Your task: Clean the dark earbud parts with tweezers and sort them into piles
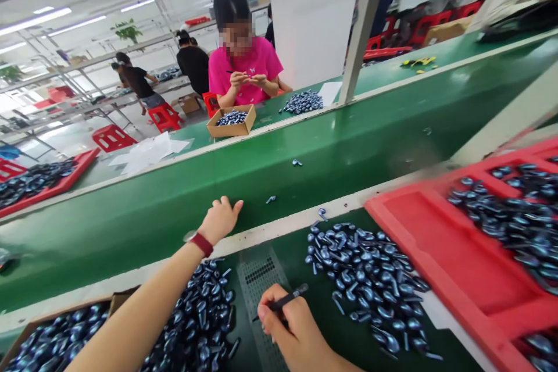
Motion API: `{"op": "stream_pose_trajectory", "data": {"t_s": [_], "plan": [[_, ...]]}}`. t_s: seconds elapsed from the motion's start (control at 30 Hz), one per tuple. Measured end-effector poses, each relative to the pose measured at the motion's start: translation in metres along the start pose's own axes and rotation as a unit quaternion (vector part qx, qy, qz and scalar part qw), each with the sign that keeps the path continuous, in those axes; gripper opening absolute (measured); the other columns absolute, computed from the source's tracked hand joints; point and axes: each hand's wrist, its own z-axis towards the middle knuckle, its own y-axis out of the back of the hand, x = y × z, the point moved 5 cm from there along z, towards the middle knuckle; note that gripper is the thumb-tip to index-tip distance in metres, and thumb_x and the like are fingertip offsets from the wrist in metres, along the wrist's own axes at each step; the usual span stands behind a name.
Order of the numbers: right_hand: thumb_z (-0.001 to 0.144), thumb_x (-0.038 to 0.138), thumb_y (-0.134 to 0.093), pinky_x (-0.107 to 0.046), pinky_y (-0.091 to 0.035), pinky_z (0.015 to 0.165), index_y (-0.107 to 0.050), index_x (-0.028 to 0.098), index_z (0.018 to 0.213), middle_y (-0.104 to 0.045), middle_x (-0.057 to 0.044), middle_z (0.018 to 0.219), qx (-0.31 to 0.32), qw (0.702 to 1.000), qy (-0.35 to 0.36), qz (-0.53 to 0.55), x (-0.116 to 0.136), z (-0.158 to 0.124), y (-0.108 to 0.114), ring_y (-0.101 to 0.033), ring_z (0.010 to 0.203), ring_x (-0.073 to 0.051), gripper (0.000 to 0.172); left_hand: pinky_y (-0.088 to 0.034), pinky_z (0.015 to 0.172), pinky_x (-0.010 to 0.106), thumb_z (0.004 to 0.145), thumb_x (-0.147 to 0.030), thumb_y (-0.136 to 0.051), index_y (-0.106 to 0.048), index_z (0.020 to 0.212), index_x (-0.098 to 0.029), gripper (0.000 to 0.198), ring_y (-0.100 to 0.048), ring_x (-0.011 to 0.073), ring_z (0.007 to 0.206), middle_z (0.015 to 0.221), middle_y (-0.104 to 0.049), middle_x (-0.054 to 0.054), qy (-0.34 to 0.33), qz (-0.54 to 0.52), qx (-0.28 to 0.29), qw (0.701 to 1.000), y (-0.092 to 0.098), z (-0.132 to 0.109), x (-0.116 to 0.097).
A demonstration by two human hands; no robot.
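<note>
My left hand (220,219) reaches forward onto the green conveyor belt (305,145), fingers curled downward; whether it holds anything is hidden. A red band sits on its wrist. A small dark blue part (271,199) lies on the belt just right of it. My right hand (290,325) is closed round a thin black pen-like tool (285,299) near the bottom edge. A heap of shiny dark blue parts (368,276) lies on the green bench to its right. Another heap (203,319) lies under my left forearm.
A red tray (440,244) with more blue parts stands at right. A cardboard box (56,331) of parts sits bottom left. Across the belt a person in a pink shirt (244,67) works by a cardboard box (232,121) and a pile of parts (303,102). A metal post (361,29) rises beyond.
</note>
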Motion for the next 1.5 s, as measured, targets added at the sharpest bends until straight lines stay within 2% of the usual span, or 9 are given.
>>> {"op": "stream_pose_trajectory", "data": {"t_s": [0.17, 0.3, 0.47, 0.7, 0.9, 1.1, 1.23, 1.37, 1.5], "plan": [[0.087, 0.034, -0.045, -0.022, -0.032, 0.045, -0.050, 0.019, 0.076, -0.048, 0.003, 0.055, -0.012, 1.000, 0.021, 0.001, 0.004, 0.002, 0.001, -0.046, 0.049, -0.012, 0.019, -0.054, 0.076, 0.042, 0.090, -0.034, -0.055, -0.055, 0.118, -0.016, 0.033, -0.062, 0.0224, 0.094, 0.115, -0.061, 0.010, 0.005, -0.034, -0.105, 0.994, 0.036, 0.029, -0.108], [0.082, 0.032, -0.049, -0.021, -0.031, 0.042, -0.049, 0.020, 0.075, -0.045, 0.004, 0.050, -0.013, 1.000, 0.022, 0.003, 0.001, 0.007, 0.001, -0.045, 0.044, -0.012, 0.015, -0.054, 0.077, 0.042, 0.090, -0.034, -0.055, -0.053, 0.121, -0.017, 0.035, -0.062, 0.0227, 0.096, 0.117, -0.059, 0.010, -0.023, -0.060, -0.166, 0.984, 0.056, 0.053, -0.162], [0.073, 0.020, -0.054, -0.020, -0.030, 0.040, -0.051, 0.020, 0.071, -0.042, 0.006, 0.048, -0.030, 1.000, 0.000, -0.004, -0.006, 0.011, -0.002, -0.042, 0.041, -0.010, 0.004, -0.054, 0.078, 0.043, 0.090, -0.032, -0.055, -0.052, 0.123, -0.017, 0.037, -0.061, 0.0231, 0.097, 0.121, -0.057, 0.010, -0.023, -0.076, -0.188, 0.979, 0.070, 0.086, -0.176], [0.069, 0.015, -0.058, -0.019, -0.034, 0.042, -0.057, 0.018, 0.070, -0.043, 0.006, 0.049, -0.054, 0.998, -0.004, -0.016, -0.010, 0.013, -0.007, -0.047, 0.041, -0.010, 0.003, -0.054, 0.079, 0.043, 0.089, -0.031, -0.056, -0.056, 0.117, -0.016, 0.032, -0.062, 0.0222, 0.095, 0.116, -0.060, 0.009, -0.097, -0.071, -0.127, 0.985, 0.068, 0.098, -0.168], [0.083, 0.021, -0.057, -0.020, -0.037, 0.045, -0.061, 0.016, 0.079, -0.048, 0.007, 0.054, -0.053, 0.998, 0.032, -0.026, 0.001, 0.006, -0.001, -0.049, 0.047, -0.009, 0.007, -0.054, 0.076, 0.041, 0.090, -0.031, -0.055, -0.057, 0.114, -0.016, 0.029, -0.063, 0.0206, 0.091, 0.110, -0.063, 0.008, -0.199, -0.086, -0.090, 0.972, 0.077, 0.051, -0.172], [0.092, 0.033, -0.055, -0.028, -0.052, 0.059, -0.061, 0.014, 0.092, -0.063, 0.001, 0.079, -0.041, 0.999, 0.026, -0.017, -0.006, 0.004, -0.004, -0.061, 0.064, -0.012, 0.020, -0.055, 0.072, 0.038, 0.091, -0.033, -0.053, -0.058, 0.111, -0.015, 0.027, -0.064, 0.0181, 0.083, 0.101, -0.065, 0.006, -0.377, -0.122, -0.101, 0.913, 0.104, -0.041, -0.218], [0.091, 0.033, -0.056, -0.033, -0.055, 0.067, -0.061, 0.014, 0.103, -0.065, -0.003, 0.097, -0.034, 0.999, 0.017, -0.001, -0.018, 0.006, -0.008, -0.064, 0.078, -0.016, 0.023, -0.054, 0.075, 0.039, 0.092, -0.033, -0.052, -0.059, 0.109, -0.014, 0.027, -0.064, 0.0200, 0.089, 0.103, -0.064, 0.007, -0.433, -0.143, -0.118, 0.882, 0.108, -0.079, -0.235], [0.091, 0.032, -0.057, -0.035, -0.055, 0.070, -0.059, 0.015, 0.109, -0.064, -0.005, 0.104, -0.046, 0.999, 0.010, 0.024, -0.026, 0.008, -0.009, -0.064, 0.083, -0.018, 0.025, -0.052, 0.081, 0.043, 0.091, -0.033, -0.052, -0.061, 0.105, -0.014, 0.025, -0.061, 0.0228, 0.100, 0.112, -0.062, 0.009, -0.446, -0.192, -0.128, 0.865, 0.111, -0.089, -0.235], [0.091, 0.032, -0.057, -0.036, -0.055, 0.071, -0.058, 0.015, 0.112, -0.063, -0.006, 0.106, -0.070, 0.996, 0.006, 0.050, -0.023, 0.008, -0.002, -0.064, 0.084, -0.018, 0.026, -0.049, 0.086, 0.041, 0.094, -0.029, -0.047, -0.062, 0.101, -0.012, 0.024, -0.060, 0.0222, 0.101, 0.108, -0.064, 0.010, -0.427, -0.289, -0.123, 0.848, 0.126, -0.103, -0.208]]}}
